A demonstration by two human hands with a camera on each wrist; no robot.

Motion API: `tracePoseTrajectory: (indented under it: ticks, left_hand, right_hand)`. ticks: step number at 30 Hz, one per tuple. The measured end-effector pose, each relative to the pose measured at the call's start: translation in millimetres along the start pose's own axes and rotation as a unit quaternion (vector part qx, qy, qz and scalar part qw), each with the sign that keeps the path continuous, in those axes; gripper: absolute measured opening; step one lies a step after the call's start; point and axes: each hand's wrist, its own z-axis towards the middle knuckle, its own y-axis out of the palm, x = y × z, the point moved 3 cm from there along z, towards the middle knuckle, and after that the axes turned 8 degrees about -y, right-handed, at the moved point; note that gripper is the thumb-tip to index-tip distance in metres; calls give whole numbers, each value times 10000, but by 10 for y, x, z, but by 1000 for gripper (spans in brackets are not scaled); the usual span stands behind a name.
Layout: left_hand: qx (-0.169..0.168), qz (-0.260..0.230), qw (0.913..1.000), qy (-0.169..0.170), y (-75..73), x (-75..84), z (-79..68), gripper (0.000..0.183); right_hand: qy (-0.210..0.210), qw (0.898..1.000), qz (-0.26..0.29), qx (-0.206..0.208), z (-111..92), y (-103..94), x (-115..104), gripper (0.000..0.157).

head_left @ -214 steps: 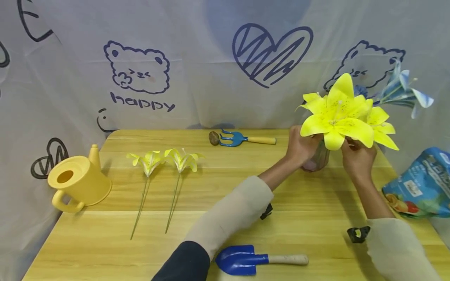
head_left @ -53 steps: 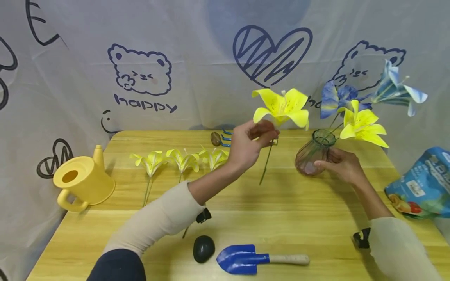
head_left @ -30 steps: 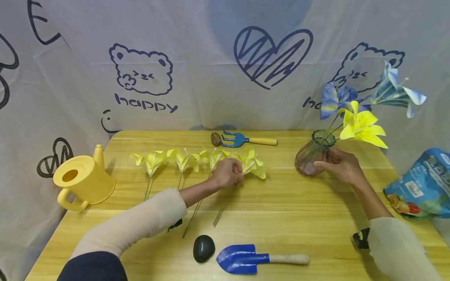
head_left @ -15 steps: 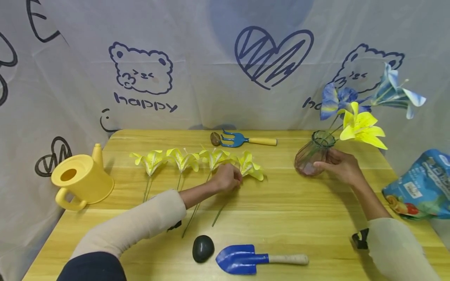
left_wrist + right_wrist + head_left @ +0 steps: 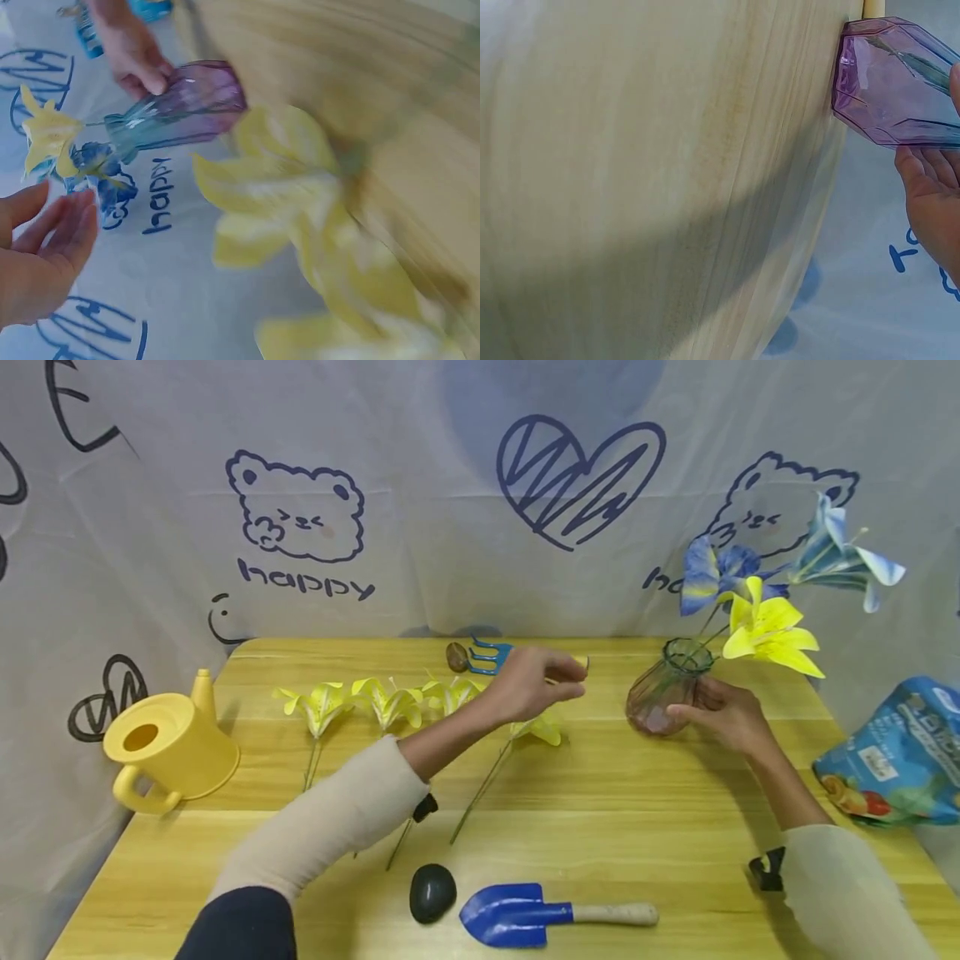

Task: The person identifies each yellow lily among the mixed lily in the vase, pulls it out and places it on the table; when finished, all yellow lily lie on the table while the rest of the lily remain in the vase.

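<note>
My right hand point(image 5: 731, 714) grips the side of a faceted glass vase point(image 5: 660, 697), purple at the base and greenish at the neck. Green stems show inside it in the right wrist view. A yellow lily point(image 5: 772, 627), a purple-blue flower point(image 5: 720, 577) and a pale blue lily point(image 5: 847, 556) stand in the vase. My left hand point(image 5: 536, 681) hovers left of the vase, holding nothing; its fingers point(image 5: 64, 232) are relaxed and apart from the thumb in the left wrist view. Under it lies a yellow lily point(image 5: 542, 727), partly hidden, at the right end of a row of several yellow lilies point(image 5: 387, 702).
A yellow watering can point(image 5: 168, 747) stands at left. A blue hand fork point(image 5: 487, 657), partly covered by my left hand, lies beside a brown stone point(image 5: 456, 657) at the back. A black stone point(image 5: 432, 893) and blue trowel point(image 5: 517, 914) lie in front. A blue bag point(image 5: 896, 752) is at right.
Yellow lilies have moved from the vase to the table row. My left hand laid the last one down, let go, and rose rightward toward the vase. My right hand stays on the vase.
</note>
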Motion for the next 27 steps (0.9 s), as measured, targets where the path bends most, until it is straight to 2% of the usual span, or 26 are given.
tracePoseTrajectory:
  ticks: [3, 6, 8, 10, 13, 16, 18, 23, 27]
  left_hand:
    - [43, -606, 9981, -66, 114, 165, 329, 22]
    - [106, -1113, 9936, -156, 301, 311, 652, 22]
    - [209, -1271, 9915, -208, 465, 379, 814, 23]
    - [397, -1100, 9930, -163, 646, 431, 917, 24]
    - [838, -138, 9963, -162, 886, 459, 983, 26]
    - [1345, 909, 9862, -323, 1051, 457, 997, 25]
    - [1541, 1326, 9781, -437, 1120, 464, 996, 23]
    - [1747, 1513, 9716, -501, 1184, 520, 1001, 14]
    - [1848, 1555, 9696, -390, 1170, 579, 998, 14]
  right_hand:
    - [-28, 9999, 118, -2, 13, 16, 39, 71]
    - [92, 9998, 171, 17, 29, 40, 60, 66]
    - [73, 9998, 188, -60, 32, 54, 50, 66]
    - [61, 9998, 147, -85, 29, 60, 31, 66]
    - [-98, 9997, 159, -144, 25, 56, 7, 65]
    - [-200, 9996, 161, -134, 15, 48, -9, 63]
    - [-213, 9993, 288, -128, 4, 43, -11, 64]
    - [-112, 9971, 739, -116, -24, 20, -12, 68]
    - [-42, 9970, 766, -114, -22, -3, -4, 69]
